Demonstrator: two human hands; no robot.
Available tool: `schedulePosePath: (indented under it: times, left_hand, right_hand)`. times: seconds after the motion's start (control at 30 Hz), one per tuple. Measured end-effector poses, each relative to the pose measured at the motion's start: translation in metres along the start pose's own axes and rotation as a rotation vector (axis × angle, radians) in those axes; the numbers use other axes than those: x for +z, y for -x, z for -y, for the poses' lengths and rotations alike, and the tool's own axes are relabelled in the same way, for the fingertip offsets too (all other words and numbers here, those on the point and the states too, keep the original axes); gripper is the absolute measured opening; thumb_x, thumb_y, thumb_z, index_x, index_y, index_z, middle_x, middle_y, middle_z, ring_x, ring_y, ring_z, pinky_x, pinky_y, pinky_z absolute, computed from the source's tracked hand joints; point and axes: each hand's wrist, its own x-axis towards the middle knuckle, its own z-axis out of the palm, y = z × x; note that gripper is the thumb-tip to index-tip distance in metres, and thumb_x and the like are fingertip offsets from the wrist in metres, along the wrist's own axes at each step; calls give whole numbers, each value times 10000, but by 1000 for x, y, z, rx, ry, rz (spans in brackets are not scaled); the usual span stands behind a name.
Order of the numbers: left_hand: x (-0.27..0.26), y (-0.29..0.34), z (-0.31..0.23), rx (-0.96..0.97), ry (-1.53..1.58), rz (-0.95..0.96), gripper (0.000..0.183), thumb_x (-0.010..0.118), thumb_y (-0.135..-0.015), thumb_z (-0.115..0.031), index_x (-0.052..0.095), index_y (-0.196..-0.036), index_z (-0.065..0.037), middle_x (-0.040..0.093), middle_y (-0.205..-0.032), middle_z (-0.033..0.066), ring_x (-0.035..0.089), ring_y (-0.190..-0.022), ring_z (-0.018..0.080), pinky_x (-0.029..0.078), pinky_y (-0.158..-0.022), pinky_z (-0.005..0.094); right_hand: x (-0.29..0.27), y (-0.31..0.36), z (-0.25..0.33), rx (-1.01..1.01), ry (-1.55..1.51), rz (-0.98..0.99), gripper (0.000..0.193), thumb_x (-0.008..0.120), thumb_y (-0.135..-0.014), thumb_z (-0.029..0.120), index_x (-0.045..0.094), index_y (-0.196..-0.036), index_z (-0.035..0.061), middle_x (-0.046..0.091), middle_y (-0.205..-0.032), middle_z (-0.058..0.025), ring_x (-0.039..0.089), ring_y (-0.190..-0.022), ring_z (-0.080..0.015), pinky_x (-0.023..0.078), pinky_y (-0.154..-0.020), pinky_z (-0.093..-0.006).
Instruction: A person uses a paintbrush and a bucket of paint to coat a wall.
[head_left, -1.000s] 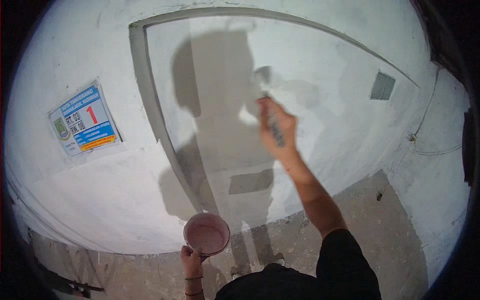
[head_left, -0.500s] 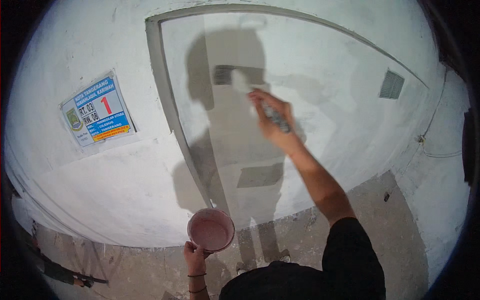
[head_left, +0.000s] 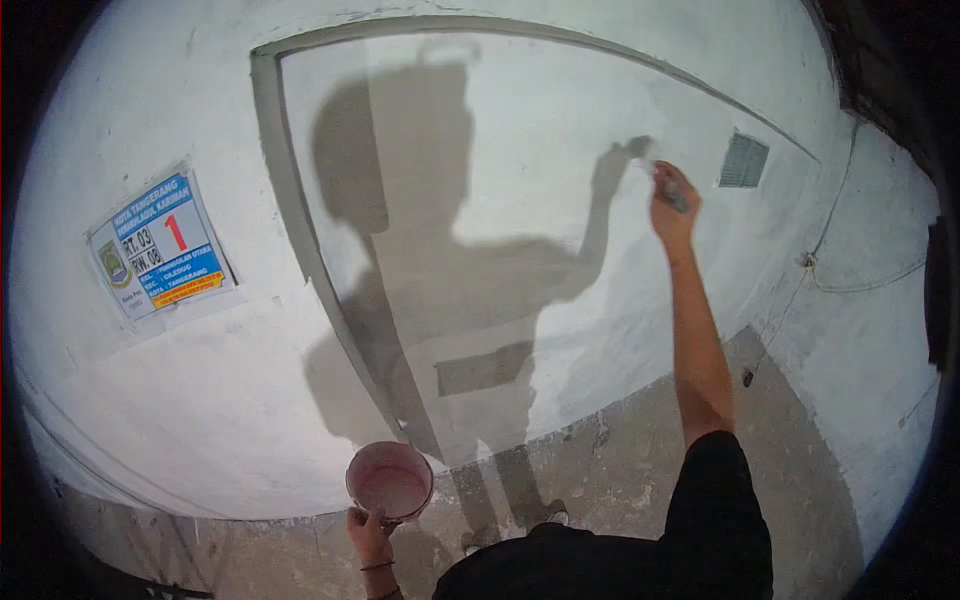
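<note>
My left hand (head_left: 370, 536) grips the rim of a small pinkish-red bucket (head_left: 386, 462), held at the lower middle with its mouth toward me. A pale residue or liquid lies inside it. My right arm is stretched up and to the right. In that hand (head_left: 676, 222) is a paintbrush (head_left: 679, 197), its handle wrapped by the fingers and its pale tip close to the white wall (head_left: 550, 110). Whether the bristles touch the wall I cannot tell. My shadow falls across the wall and partly hides its surface.
A grey raised border (head_left: 283, 165) frames the wall panel. A grey vent (head_left: 744, 160) sits right of my brush hand. On the left hangs a blue and white sign (head_left: 163, 247). Rough concrete floor (head_left: 640, 440) runs below, and a cable (head_left: 830, 225) hangs at the right corner.
My right hand has swung right across the wall with the brush, nearer the vent. My view has shifted somewhat right; the left hand still holds the bucket.
</note>
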Motion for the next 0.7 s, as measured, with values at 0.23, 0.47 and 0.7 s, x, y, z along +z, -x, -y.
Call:
schedulePosePath:
  times: [0.23,0.47,0.7]
  left_hand:
    - [53,10,-21,33,-1,136,210,602,-777,18,428,-876,-48,543,-870,85,606,-737,181,603,-599,378]
    - [52,22,-25,9,27,155,208,595,-770,24,439,-898,-28,556,-890,96,621,-759,201,610,-623,394]
    - [20,30,-24,37,38,27,231,616,-755,13,443,-902,-25,549,-947,110,620,-796,208,593,-577,372]
  right_hand:
    - [69,54,196,-186,-631,246,298,605,-811,39,597,-1107,4,644,-971,-159,635,-828,-319,514,-751,-380]
    - [69,35,297,-170,-1043,363,143,631,-890,37,643,-1032,38,716,-943,-114,699,-834,-182,550,-709,-297]
    - [38,-24,109,-56,-364,294,191,528,-968,49,659,-1077,-37,700,-1059,-106,683,-929,-169,540,-827,-287]
